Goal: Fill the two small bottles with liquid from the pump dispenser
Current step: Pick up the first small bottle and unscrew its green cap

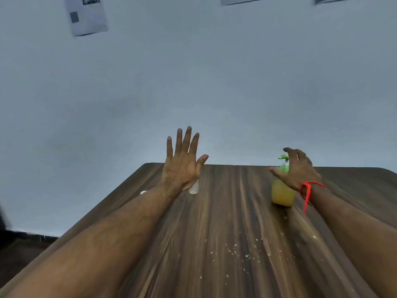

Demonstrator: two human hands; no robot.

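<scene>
Pale crumbs [236,252] lay scattered on the dark wood-grain tabletop [225,211] closest to me, between my two bare forearms. Both arms reached forward over the wood.

My left hand [182,166] was raised above the far part of the tabletop with its back toward me, fingers [187,140] straight, spread apart and pointing up, thumb out to the side. It held nothing. Just beyond its heel stood a small clear bottle [194,188], mostly hidden by the hand; I could not tell whether the hand touched it. A small white thing [143,192] lay on the tabletop beside my left forearm, near the left edge, too little of it showing to say what it was.

My right hand [297,168] hovered over the pump dispenser [282,190], fingers curled and loosely apart, the thumb reaching left in front of the bottle's neck. I could not tell whether the fingers touched the green pump head [283,158], which showed just left of them. The dispenser stood upright on the right side of the tabletop, well apart from the small bottle, its clear body holding yellow liquid. A red thread [307,193] was tied round my right wrist, one end hanging down.

Beyond the table's far edge rose a plain grey-blue wall [214,82] with a paper sheet [86,15] stuck high on the left.
</scene>
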